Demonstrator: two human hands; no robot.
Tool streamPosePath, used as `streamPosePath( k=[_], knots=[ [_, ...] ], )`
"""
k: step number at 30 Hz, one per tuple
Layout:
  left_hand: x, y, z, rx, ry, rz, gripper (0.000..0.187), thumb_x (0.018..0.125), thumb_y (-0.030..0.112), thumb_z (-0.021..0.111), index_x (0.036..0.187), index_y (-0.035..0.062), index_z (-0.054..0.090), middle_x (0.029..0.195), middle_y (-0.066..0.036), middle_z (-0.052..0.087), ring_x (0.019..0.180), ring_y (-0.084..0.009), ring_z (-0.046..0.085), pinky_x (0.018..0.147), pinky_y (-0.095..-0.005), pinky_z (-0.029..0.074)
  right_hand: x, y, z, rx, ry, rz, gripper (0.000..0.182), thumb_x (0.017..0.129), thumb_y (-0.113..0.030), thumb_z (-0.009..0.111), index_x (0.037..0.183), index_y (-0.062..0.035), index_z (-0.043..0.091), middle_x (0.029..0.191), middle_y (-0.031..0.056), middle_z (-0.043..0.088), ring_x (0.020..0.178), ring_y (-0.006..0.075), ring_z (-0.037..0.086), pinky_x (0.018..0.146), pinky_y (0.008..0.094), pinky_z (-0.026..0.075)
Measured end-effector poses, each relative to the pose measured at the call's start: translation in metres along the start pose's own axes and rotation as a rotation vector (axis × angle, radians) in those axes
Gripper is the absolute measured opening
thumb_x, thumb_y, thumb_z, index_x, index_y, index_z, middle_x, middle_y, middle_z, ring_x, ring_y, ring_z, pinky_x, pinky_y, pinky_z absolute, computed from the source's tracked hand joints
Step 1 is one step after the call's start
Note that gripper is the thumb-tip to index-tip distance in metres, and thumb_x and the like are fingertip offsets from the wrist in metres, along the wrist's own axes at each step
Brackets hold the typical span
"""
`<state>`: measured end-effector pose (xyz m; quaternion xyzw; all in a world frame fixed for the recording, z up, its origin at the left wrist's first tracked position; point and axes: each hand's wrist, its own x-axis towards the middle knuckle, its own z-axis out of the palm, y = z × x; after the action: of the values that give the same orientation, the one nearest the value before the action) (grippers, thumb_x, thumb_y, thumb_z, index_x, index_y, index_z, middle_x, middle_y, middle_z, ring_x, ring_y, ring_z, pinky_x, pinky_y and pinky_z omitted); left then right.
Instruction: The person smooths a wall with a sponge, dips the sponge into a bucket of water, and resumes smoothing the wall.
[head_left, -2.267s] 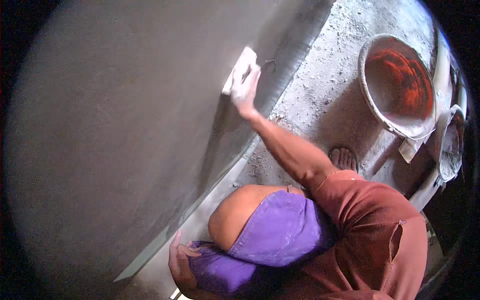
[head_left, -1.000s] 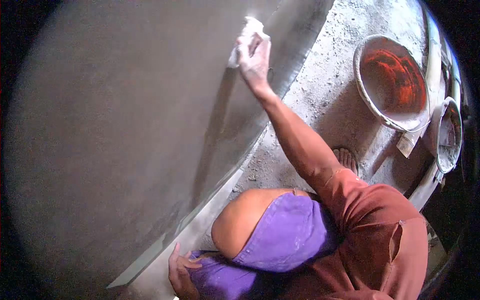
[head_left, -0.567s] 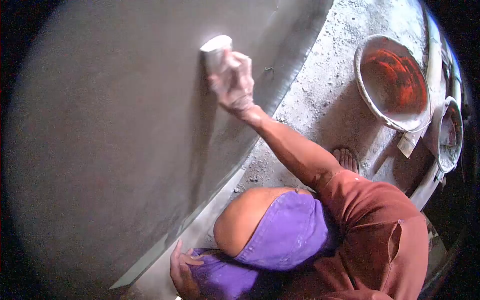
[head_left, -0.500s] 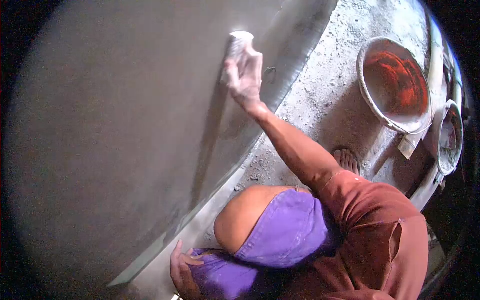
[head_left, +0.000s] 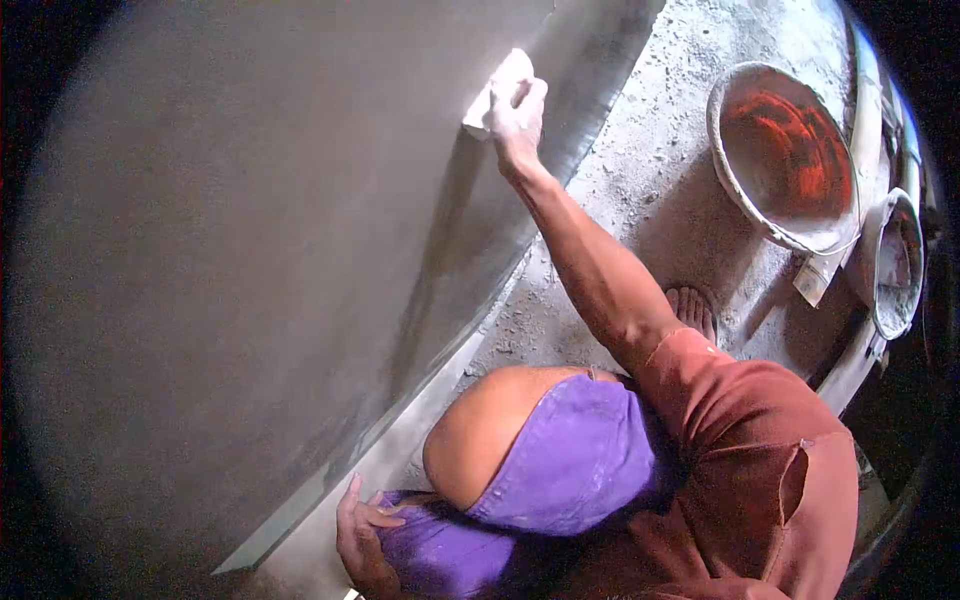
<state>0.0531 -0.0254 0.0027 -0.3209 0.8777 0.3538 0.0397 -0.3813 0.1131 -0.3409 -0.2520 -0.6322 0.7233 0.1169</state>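
Observation:
My right hand [head_left: 519, 120] reaches out along the grey plastered wall [head_left: 250, 250]. Its fingers are wrapped round a pale, flat block [head_left: 481, 113], which is against the wall; I cannot make out whether it is a float or a sponge. A long shadow falls below it on the plaster. Down at the lower left, my left hand [head_left: 364, 535] is beside my knee in purple shorts [head_left: 440, 540]. Its visible fingers are loosely bent and apart, with nothing seen in them, while the palm is partly hidden.
A large bucket [head_left: 737, 190] with a red-stained inside stands on the dusty, rubble-strewn floor [head_left: 650, 150]. To its right is a smaller bucket [head_left: 897, 290], close to long pipes or poles [head_left: 868, 120]. A pale strip [head_left: 290, 520] runs along the wall's base. My bare foot [head_left: 692, 308] is near the large bucket.
My right hand has moved slightly up and to the right along the wall with the pale block, which is now tilted differently. The left hand has hardly moved.

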Motion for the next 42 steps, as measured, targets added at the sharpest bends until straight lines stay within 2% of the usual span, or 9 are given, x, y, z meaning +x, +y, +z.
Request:
streamPosePath(
  k=[6, 9, 12, 17, 20, 26, 29, 34, 42],
  knots=[
    [0.02, 0.011, 0.007, -0.019, -0.087, -0.004, 0.099, 0.099, 0.073, 0.043, 0.147, -0.0131, 0.044, 0.074, -0.009, 0.064, 0.082, -0.0233, 0.067, 0.105, -0.0515, 0.048, -0.099, -0.031, 0.015, 0.083, -0.017, -0.582, 0.06, 0.094, -0.019, 0.066, 0.146, -0.0016, 0.043, 0.116, 0.0213, 0.052, 0.107, 0.0332, 0.052, 0.091, 0.0461, 0.045],
    [0.012, 0.006, 0.002, -0.021, -0.086, -0.012, 0.097, 0.1, 0.072, 0.043, 0.146, -0.0133, 0.044, 0.073, -0.009, 0.064, 0.081, -0.0238, 0.068, 0.105, -0.0521, 0.047, -0.032, -0.045, 0.013, 0.028, 0.07, -0.524, 0.047, 0.095, -0.023, 0.067, 0.134, -0.0025, 0.049, 0.113, 0.0204, 0.053, 0.107, 0.0368, 0.052, 0.09, 0.0505, 0.045],
    [0.001, -0.024, -0.01, -0.026, -0.016, -0.035, 0.093, 0.101, 0.068, 0.046, 0.147, -0.0126, 0.044, 0.069, -0.009, 0.062, 0.076, -0.0227, 0.067, 0.103, -0.0498, 0.049, 0.028, -0.017, 0.003, -0.017, 0.09, -0.124, 0.036, 0.097, -0.025, 0.064, 0.122, -0.0031, 0.05, 0.108, 0.0217, 0.053, 0.099, 0.036, 0.053, 0.087, 0.0499, 0.044],
    [0.014, 0.003, 0.01, -0.029, 0.037, -0.046, 0.09, 0.101, 0.066, 0.047, 0.147, -0.0116, 0.045, 0.069, -0.009, 0.062, 0.076, -0.0236, 0.068, 0.106, -0.0504, 0.048, -0.088, -0.016, 0.016, 0.176, -0.034, -0.487, 0.062, 0.093, -0.022, 0.071, 0.146, -0.0016, 0.043, 0.117, 0.021, 0.049, 0.113, 0.0337, 0.051, 0.1, 0.0489, 0.043],
    [0.017, -0.015, 0.0, -0.135, -0.047, -0.036, 0.089, 0.101, 0.066, 0.047, 0.148, -0.0102, 0.045, 0.07, -0.009, 0.062, 0.076, -0.0237, 0.068, 0.107, -0.0492, 0.048, -0.067, -0.05, 0.01, -0.018, -0.034, -0.664, 0.057, 0.097, -0.019, 0.065, 0.143, 0.0028, 0.041, 0.12, 0.0174, 0.046, 0.111, 0.0296, 0.047, 0.099, 0.0469, 0.041],
    [0.013, -0.029, -0.006, -0.093, -0.008, -0.027, 0.089, 0.101, 0.066, 0.048, 0.148, -0.0094, 0.045, 0.07, -0.008, 0.062, 0.076, -0.0236, 0.068, 0.105, -0.0479, 0.049, -0.012, 0.001, 0.004, -0.044, 0.034, -0.385, 0.048, 0.1, -0.022, 0.065, 0.136, 0.0044, 0.046, 0.125, 0.022, 0.05, 0.117, 0.033, 0.05, 0.103, 0.0478, 0.041],
    [0.027, -0.018, 0.002, -0.093, -0.049, 0.007, 0.091, 0.099, 0.068, 0.049, 0.148, -0.0094, 0.045, 0.069, -0.007, 0.061, 0.076, -0.0241, 0.068, 0.104, -0.0476, 0.049, -0.084, -0.003, 0.012, 0.23, -0.032, -0.486, 0.054, 0.096, -0.016, 0.065, 0.143, -0.0007, 0.044, 0.121, 0.0219, 0.049, 0.11, 0.038, 0.051, 0.097, 0.0493, 0.042],
    [0.017, 0.011, 0.015, -0.042, 0.028, -0.062, 0.09, 0.1, 0.068, 0.047, 0.147, -0.0094, 0.046, 0.071, -0.007, 0.062, 0.081, -0.0222, 0.067, 0.102, -0.047, 0.051, -0.057, -0.039, 0.005, -0.041, -0.103, -0.793, 0.074, 0.093, -0.015, 0.069, 0.158, -0.0072, 0.034, 0.13, 0.0197, 0.045, 0.117, 0.035, 0.049, 0.106, 0.0459, 0.043],
    [0.026, 0.006, 0.01, -0.039, -0.053, -0.039, 0.087, 0.102, 0.065, 0.048, 0.146, -0.0101, 0.047, 0.072, -0.006, 0.062, 0.08, -0.0205, 0.064, 0.103, -0.0472, 0.049, -0.101, 0.022, 0.005, 0.136, -0.207, -0.354, 0.071, 0.099, -0.008, 0.064, 0.159, -0.0013, 0.027, 0.134, 0.0154, 0.039, 0.124, 0.0265, 0.048, 0.108, 0.0422, 0.042]
  ],
)
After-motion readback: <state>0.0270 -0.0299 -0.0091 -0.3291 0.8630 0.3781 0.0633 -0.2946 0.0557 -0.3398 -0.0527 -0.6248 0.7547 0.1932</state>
